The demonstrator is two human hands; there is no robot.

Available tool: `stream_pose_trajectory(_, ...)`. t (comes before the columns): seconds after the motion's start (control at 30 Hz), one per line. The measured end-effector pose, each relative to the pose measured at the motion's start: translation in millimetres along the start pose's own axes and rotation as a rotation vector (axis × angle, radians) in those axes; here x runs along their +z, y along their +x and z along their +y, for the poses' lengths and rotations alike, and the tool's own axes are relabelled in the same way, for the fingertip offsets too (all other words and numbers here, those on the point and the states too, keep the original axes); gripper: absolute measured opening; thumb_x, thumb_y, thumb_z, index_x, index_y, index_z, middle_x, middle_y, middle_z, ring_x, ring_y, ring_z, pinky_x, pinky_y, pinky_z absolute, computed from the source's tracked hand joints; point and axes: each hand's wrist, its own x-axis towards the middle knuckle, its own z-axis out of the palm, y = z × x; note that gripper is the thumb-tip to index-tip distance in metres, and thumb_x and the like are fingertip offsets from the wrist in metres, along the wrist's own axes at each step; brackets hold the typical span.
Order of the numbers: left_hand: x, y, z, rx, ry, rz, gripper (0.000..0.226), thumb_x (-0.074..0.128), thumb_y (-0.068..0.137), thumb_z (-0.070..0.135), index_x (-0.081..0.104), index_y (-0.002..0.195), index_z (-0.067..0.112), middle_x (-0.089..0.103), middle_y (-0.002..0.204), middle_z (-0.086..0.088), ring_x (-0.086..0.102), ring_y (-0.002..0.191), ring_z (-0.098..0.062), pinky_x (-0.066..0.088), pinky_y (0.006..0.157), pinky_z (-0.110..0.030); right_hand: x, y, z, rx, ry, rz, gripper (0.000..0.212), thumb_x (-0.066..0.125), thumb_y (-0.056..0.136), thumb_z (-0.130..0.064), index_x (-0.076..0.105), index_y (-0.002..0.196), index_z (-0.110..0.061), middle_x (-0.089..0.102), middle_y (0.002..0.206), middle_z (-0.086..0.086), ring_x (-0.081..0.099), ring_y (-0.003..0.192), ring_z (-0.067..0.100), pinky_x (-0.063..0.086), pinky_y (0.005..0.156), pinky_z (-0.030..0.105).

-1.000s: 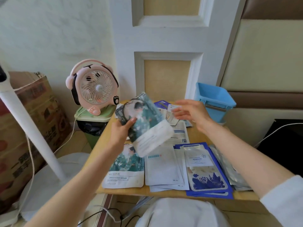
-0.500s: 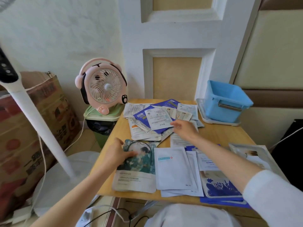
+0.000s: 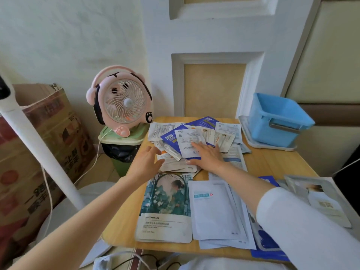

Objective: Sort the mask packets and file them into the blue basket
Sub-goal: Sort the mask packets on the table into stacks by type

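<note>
A loose heap of mask packets (image 3: 194,137), white, blue and silver, lies at the far side of the wooden table (image 3: 272,164). My right hand (image 3: 207,155) lies flat on the heap with straight fingers. My left hand (image 3: 147,162) hovers open at the heap's left edge, holding nothing. Sorted stacks lie near me: teal picture packets (image 3: 165,207), white packets (image 3: 214,211), dark blue packets (image 3: 266,244) partly under my right sleeve, and silver packets (image 3: 319,199) at the right. The blue basket (image 3: 276,119) stands on a white tray at the far right corner.
A pink desk fan (image 3: 120,102) sits on a green bin (image 3: 122,141) left of the table. A white fan pole (image 3: 39,145) and a cardboard box (image 3: 41,152) stand further left. The wall and a white door panel back the table.
My left hand laid the teal packet on its stack, let go and moved up to the heap. My right hand slid flat onto the heap. The camera view has tilted downward.
</note>
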Motion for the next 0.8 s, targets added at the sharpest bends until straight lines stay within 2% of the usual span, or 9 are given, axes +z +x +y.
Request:
stream_pose_trajectory(0.13,11,7,16,0.056,0.001,-0.069,0.037,0.053,0.093,0.024,0.047,0.127,0.011,0.049,0.136,-0.006,0.045,0.125,-0.022,0.037,0.098,-0.03,-5,-11,-3,-0.053,-0.119,0.155,0.062,0.046,0.088,-0.059,0.036,0.14,-0.027,0.054,0.135,0.005,0.051,0.122,0.027,0.02,0.114,0.048)
stream_pose_trajectory(0.2,17,8,27,0.072,-0.008,-0.085,0.04,0.054,0.093,0.024,0.043,0.129,0.01,0.046,0.138,-0.008,0.042,0.126,-0.024,0.036,0.101,-0.031,-3,-17,-4,-0.114,-0.271,0.233,0.04,0.041,0.096,-0.044,0.051,0.128,-0.022,0.066,0.115,0.008,0.062,0.104,0.027,0.04,0.097,0.04)
stream_pose_trajectory(0.3,18,4,38,0.097,-0.044,-0.055,0.05,0.058,0.091,0.023,0.036,0.134,0.011,0.04,0.142,-0.008,0.037,0.131,-0.023,0.031,0.104,-0.029,-5,-25,-2,-0.251,-0.325,0.351,0.02,0.046,0.096,-0.022,0.064,0.098,-0.015,0.069,0.082,0.008,0.065,0.076,0.029,0.044,0.061,0.032)
stream_pose_trajectory(0.4,7,-1,42,0.165,-0.083,0.086,0.07,0.066,0.085,0.024,0.027,0.141,0.011,0.035,0.146,-0.005,0.032,0.135,-0.02,0.025,0.103,-0.021,-29,-35,10,-0.343,-0.054,0.597,0.012,0.062,0.085,-0.016,0.067,0.074,-0.015,0.06,0.06,-0.001,0.058,0.057,0.018,0.039,0.051,0.022)
stream_pose_trajectory(0.53,3,8,53,0.132,-0.075,0.064,0.072,0.064,0.086,0.03,0.025,0.143,0.013,0.034,0.149,-0.004,0.032,0.136,-0.021,0.026,0.107,-0.027,-51,-43,16,-0.273,0.153,0.341,0.023,0.045,0.096,-0.024,0.061,0.113,-0.019,0.068,0.104,0.002,0.063,0.094,0.019,0.05,0.077,0.033)
stream_pose_trajectory(0.6,13,16,55,0.06,-0.119,-0.011,0.068,0.062,0.087,0.03,0.026,0.143,0.013,0.033,0.149,-0.005,0.032,0.136,-0.021,0.028,0.109,-0.033,-44,-38,18,-0.166,0.117,0.119,0.041,0.05,0.095,-0.029,0.044,0.135,-0.024,0.052,0.132,0.005,0.049,0.121,0.023,0.043,0.093,0.035)
stream_pose_trajectory(0.67,22,18,51,0.011,-0.154,-0.057,0.064,0.062,0.087,0.029,0.03,0.14,0.014,0.036,0.147,-0.005,0.035,0.134,-0.022,0.032,0.109,-0.035,-32,-33,20,-0.096,0.175,-0.02,0.066,0.058,0.09,-0.036,0.024,0.146,-0.029,0.018,0.156,0.003,0.019,0.143,0.025,0.025,0.113,0.043)
stream_pose_trajectory(0.73,30,18,43,0.031,-0.123,-0.102,0.06,0.062,0.087,0.029,0.033,0.138,0.015,0.04,0.145,-0.004,0.038,0.132,-0.023,0.035,0.107,-0.035,-20,-26,21,-0.08,0.186,-0.077,0.074,0.058,0.088,-0.04,0.017,0.149,-0.029,0.003,0.159,0.001,0.006,0.146,0.024,0.014,0.117,0.045)
stream_pose_trajectory(0.8,33,19,37,0.104,-0.033,-0.146,0.058,0.062,0.088,0.029,0.035,0.138,0.015,0.041,0.144,-0.004,0.038,0.132,-0.022,0.033,0.108,-0.034,-16,-23,22,-0.091,0.129,-0.073,0.064,0.053,0.092,-0.04,0.025,0.147,-0.024,0.018,0.157,0.005,0.02,0.142,0.025,0.019,0.115,0.04)
